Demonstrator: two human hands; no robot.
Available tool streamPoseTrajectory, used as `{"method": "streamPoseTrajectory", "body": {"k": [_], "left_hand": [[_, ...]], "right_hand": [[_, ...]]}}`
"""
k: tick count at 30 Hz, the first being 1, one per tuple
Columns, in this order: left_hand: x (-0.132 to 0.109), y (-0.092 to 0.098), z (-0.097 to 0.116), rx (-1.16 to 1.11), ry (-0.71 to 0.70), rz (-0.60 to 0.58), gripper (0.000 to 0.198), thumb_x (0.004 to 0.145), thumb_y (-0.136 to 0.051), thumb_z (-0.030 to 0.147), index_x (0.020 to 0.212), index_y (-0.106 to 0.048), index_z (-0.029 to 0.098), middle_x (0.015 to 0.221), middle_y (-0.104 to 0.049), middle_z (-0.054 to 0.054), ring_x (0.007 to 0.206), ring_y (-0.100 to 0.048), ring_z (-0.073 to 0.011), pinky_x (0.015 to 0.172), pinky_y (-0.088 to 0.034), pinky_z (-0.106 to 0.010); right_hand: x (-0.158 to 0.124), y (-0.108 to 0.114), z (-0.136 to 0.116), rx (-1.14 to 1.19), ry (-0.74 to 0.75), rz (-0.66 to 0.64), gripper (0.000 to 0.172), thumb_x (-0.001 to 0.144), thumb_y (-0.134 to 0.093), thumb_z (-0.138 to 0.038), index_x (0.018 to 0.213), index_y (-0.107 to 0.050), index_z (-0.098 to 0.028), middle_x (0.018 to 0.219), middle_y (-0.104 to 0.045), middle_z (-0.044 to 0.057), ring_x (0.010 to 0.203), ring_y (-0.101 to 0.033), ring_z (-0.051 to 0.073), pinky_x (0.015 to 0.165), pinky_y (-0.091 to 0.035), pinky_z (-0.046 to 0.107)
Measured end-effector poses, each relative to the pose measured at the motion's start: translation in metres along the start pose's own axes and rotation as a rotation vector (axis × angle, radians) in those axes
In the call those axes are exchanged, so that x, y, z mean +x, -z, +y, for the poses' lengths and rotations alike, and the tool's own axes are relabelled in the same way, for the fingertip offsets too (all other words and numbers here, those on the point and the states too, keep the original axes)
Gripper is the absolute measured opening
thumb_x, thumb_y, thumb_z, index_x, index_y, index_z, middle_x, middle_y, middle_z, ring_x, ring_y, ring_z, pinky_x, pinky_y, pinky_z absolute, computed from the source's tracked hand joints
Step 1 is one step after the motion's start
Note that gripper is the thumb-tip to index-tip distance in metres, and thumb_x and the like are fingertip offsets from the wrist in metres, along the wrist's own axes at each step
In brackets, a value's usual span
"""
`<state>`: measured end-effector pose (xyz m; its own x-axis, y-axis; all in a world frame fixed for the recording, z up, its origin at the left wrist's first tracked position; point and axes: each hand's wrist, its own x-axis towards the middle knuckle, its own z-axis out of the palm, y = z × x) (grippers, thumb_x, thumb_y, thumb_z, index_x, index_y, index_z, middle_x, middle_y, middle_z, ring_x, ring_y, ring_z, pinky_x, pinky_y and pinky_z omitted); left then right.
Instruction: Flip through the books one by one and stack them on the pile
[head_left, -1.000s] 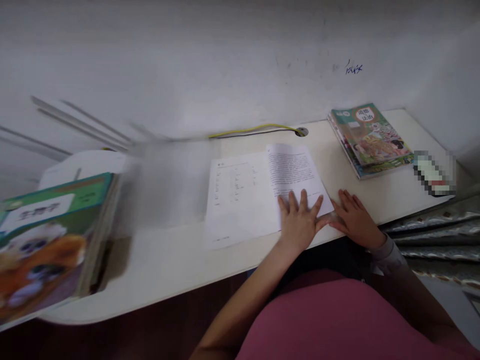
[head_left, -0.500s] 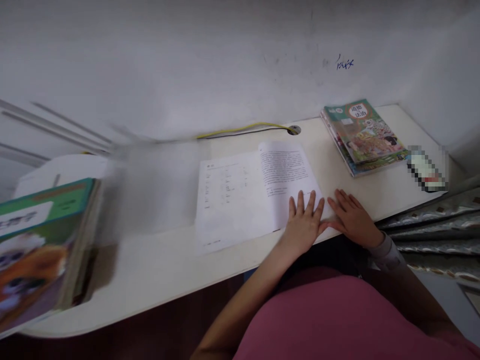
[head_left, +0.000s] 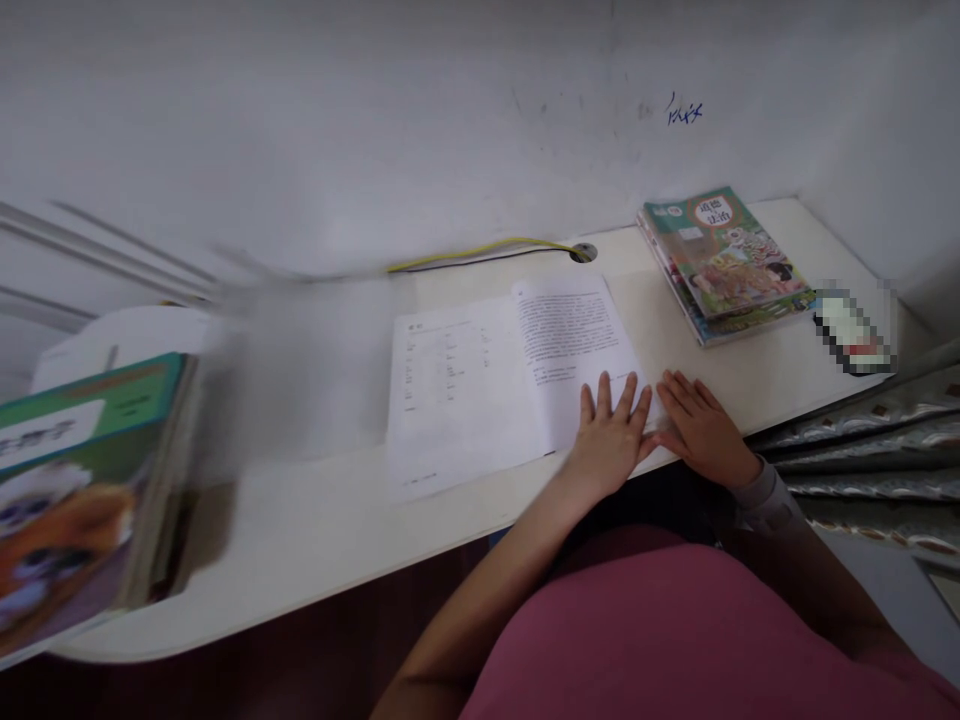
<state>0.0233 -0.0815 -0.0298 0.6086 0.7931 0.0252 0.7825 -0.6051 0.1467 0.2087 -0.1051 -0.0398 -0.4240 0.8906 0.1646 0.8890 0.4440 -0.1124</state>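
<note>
Printed sheets (head_left: 517,375) lie spread on the white desk (head_left: 330,530), two pages overlapping side by side near its front edge, and you press both hands down on their lower right corner. Your left hand (head_left: 611,435) rests flat on the right-hand page, fingers straight and slightly fanned, grasping nothing. Your right hand (head_left: 701,430) lies flat just beside it, palm down and fingers extended, its thumb side touching the left hand at the paper's edge; whether its fingertips sit on the sheet or on the bare desk cannot be told. A grey sleeve cuff (head_left: 761,490) shows at your right wrist, and a pink garment (head_left: 675,640) fills the foreground. Well apart from your hands, a stack of colourful textbooks (head_left: 720,260) sits at the desk's far right corner against the wall (head_left: 375,130). A yellow cable (head_left: 480,253) runs along the back edge to a round grommet hole (head_left: 583,252). At the left end of the desk, another pile of books (head_left: 82,480) with a green-and-orange cover appears blurred and close to the camera.
</note>
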Motion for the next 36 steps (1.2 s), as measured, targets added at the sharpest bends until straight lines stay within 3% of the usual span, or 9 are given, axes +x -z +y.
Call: {"method": "streamPoseTrajectory", "body": {"k": [10,21,36], "left_hand": [[0.002,0.007,0.005,0.050,0.012,-0.075,0.067,0.094,-0.040,0.054,0.149,-0.031,0.017,0.156,-0.027,-0.013,0.141,-0.018,-0.0457,0.109,-0.022,-0.067],[-0.001,-0.002,0.007,0.048,-0.016,0.000,0.067,0.095,-0.038,0.055,0.148,-0.033,0.016,0.155,-0.029,-0.014,0.142,-0.018,-0.0445,0.110,-0.021,-0.065],[-0.006,0.000,0.015,0.061,-0.017,-0.037,0.073,0.095,-0.031,0.058,0.148,-0.030,0.008,0.156,-0.027,-0.016,0.143,-0.015,-0.0420,0.112,-0.019,-0.063]], "right_hand": [[-0.001,0.000,0.000,-0.001,0.009,0.028,0.067,0.097,-0.028,-0.052,0.143,-0.038,-0.003,0.149,-0.038,0.020,0.141,-0.032,0.030,0.112,-0.028,0.049],[-0.001,0.002,0.017,-0.051,-0.114,0.000,0.076,0.094,-0.026,-0.061,0.145,-0.035,-0.006,0.148,-0.038,0.025,0.140,-0.032,0.033,0.111,-0.027,0.053],[-0.001,0.000,0.018,-0.081,-0.100,0.008,0.058,0.099,-0.029,-0.042,0.141,-0.040,-0.005,0.148,-0.038,0.024,0.141,-0.029,0.031,0.111,-0.027,0.051]]}}
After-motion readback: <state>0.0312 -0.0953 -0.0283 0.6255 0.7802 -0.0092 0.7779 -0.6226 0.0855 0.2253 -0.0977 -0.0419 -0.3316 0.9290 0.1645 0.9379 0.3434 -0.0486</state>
